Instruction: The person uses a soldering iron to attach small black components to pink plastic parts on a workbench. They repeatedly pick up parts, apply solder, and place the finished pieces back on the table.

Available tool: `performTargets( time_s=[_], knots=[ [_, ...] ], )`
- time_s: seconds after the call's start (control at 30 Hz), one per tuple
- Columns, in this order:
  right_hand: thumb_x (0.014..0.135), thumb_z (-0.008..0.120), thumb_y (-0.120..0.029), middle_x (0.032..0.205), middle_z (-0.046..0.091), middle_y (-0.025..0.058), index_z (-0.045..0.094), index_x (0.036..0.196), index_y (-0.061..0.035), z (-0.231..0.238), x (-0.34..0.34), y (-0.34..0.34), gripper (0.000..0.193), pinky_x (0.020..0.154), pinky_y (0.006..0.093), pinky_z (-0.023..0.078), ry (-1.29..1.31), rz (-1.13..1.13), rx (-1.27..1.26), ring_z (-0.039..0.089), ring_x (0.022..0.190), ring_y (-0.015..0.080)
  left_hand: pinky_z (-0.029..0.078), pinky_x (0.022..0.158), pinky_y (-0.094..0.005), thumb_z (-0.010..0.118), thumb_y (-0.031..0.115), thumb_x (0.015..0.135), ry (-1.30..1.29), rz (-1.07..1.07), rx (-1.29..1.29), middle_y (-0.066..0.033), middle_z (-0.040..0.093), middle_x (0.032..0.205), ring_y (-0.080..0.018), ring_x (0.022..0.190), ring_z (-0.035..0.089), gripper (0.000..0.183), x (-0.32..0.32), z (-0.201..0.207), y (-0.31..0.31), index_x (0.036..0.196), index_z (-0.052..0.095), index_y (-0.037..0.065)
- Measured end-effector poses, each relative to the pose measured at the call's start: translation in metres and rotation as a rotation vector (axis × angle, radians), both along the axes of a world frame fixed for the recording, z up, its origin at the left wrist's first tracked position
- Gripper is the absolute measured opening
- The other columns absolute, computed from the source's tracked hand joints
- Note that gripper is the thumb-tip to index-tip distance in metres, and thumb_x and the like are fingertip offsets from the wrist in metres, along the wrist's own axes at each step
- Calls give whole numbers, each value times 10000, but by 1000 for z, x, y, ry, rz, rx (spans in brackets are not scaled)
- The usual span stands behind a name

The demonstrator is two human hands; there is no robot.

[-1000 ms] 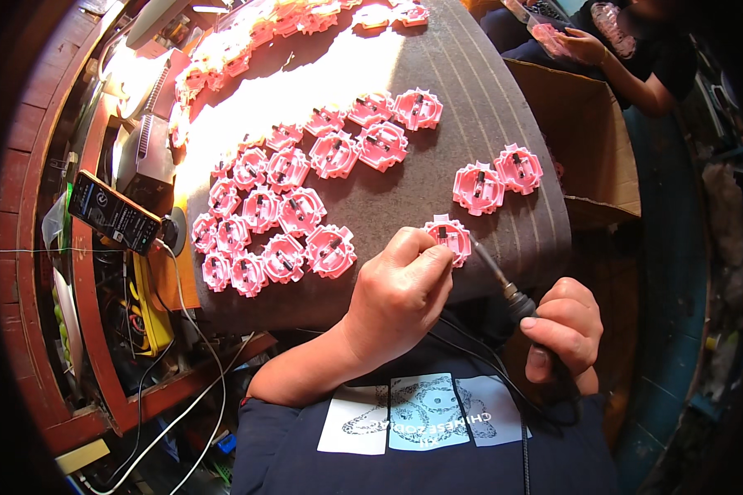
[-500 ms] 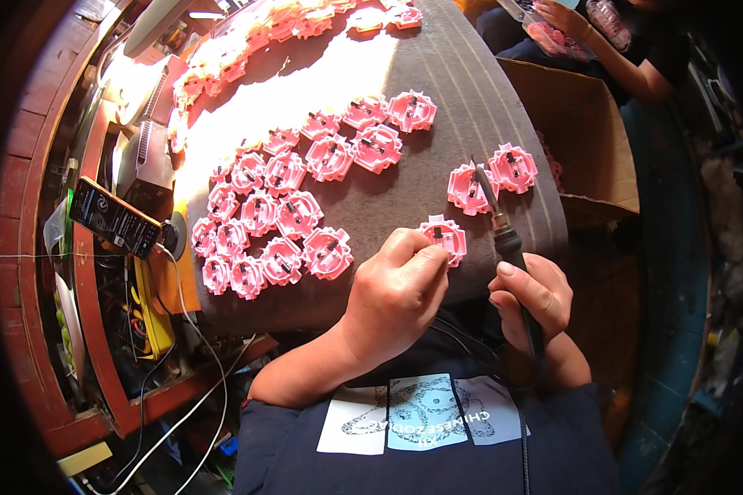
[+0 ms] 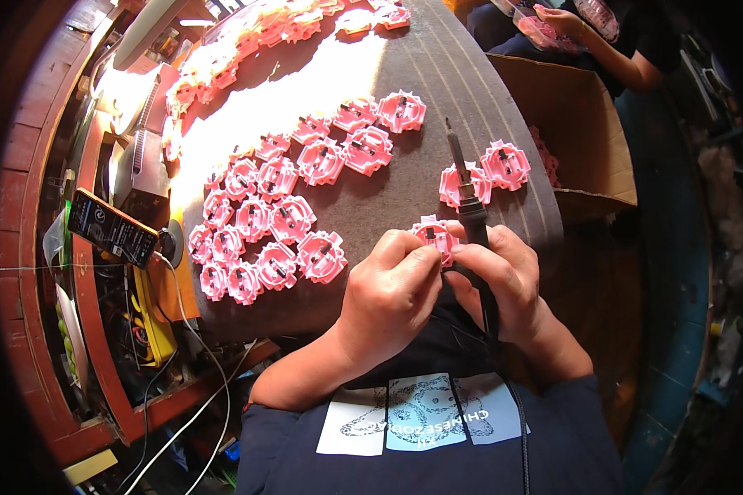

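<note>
My right hand (image 3: 504,285) grips a black soldering iron (image 3: 473,219), its bare tip pointing away from me. The thumb and fingertips of that hand reach to a pink plastic part (image 3: 432,233) at the table's near edge. My left hand (image 3: 392,285) is closed in a pinch at the near left side of the same part; its fingertips hide where they meet it. Small black pieces sit inside the pink part. Just beyond the iron's shaft lies a second pink part (image 3: 451,188), partly covered by it, and beside that a third pink part (image 3: 505,165).
Rows of similar pink parts (image 3: 290,218) cover the grey table (image 3: 388,194) to the left, with a sunlit heap (image 3: 215,70) farther back. A phone (image 3: 111,229) stands at the left. A cardboard box (image 3: 586,124) is at the right, near another person's hand (image 3: 560,21).
My right hand has moved left with the soldering iron, and its fingertips now reach the near pink part. The left hand stays pinched there. The view has shifted slightly.
</note>
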State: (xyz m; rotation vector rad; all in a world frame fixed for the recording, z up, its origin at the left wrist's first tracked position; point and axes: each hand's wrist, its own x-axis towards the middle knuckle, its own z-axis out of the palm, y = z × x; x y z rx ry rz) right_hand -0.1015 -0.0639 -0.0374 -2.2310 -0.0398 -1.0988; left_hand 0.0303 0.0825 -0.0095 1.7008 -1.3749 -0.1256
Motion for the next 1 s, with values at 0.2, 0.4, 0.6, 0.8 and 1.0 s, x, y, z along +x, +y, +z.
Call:
performTargets(
  time_s=[0.2, 0.4, 0.6, 0.8, 1.0],
  knots=[
    [795, 782, 15, 1175, 735, 173, 641, 1307, -56, 8, 4, -3, 536, 705, 422, 568, 58, 37, -12, 706, 841, 342, 580, 695, -389, 792, -80, 835, -4, 7, -4, -148, 676, 979, -307, 837, 703, 246, 0, 0, 0, 1058, 739, 10],
    [787, 796, -6, 1185, 731, 180, 636, 1305, -61, 6, 5, -3, 545, 724, 438, 577, 70, 28, -3, 709, 856, 358, 598, 681, -398, 783, -60, 841, -11, -2, -30, -138, 667, 996, -316, 833, 716, 266, 0, -2, -2, 1093, 729, 3],
    [825, 796, -23, 1186, 737, 181, 639, 1292, -59, 6, 7, -3, 494, 733, 439, 584, 76, 25, -4, 721, 875, 366, 586, 673, -359, 809, -72, 836, -32, 17, -100, -160, 678, 1053, -284, 830, 701, 291, 0, -7, 2, 1104, 727, 3],
    [858, 788, -28, 1173, 745, 205, 644, 1272, -39, 9, 6, -3, 439, 745, 453, 600, 95, 12, -13, 736, 898, 389, 502, 533, -263, 819, -64, 850, -165, 210, -52, -134, 666, 1166, -115, 680, 612, 379, 7, 8, 56, 1209, 724, 14],
    [812, 767, 50, 1162, 734, 224, 647, 1284, -21, 12, 13, -9, 492, 789, 470, 591, 110, -61, -40, 723, 927, 434, 598, 660, -370, 807, -33, 853, -335, 344, 174, -165, 641, 1250, -274, 824, 725, 444, 13, 5, 79, 1282, 706, 20]
  ],
)
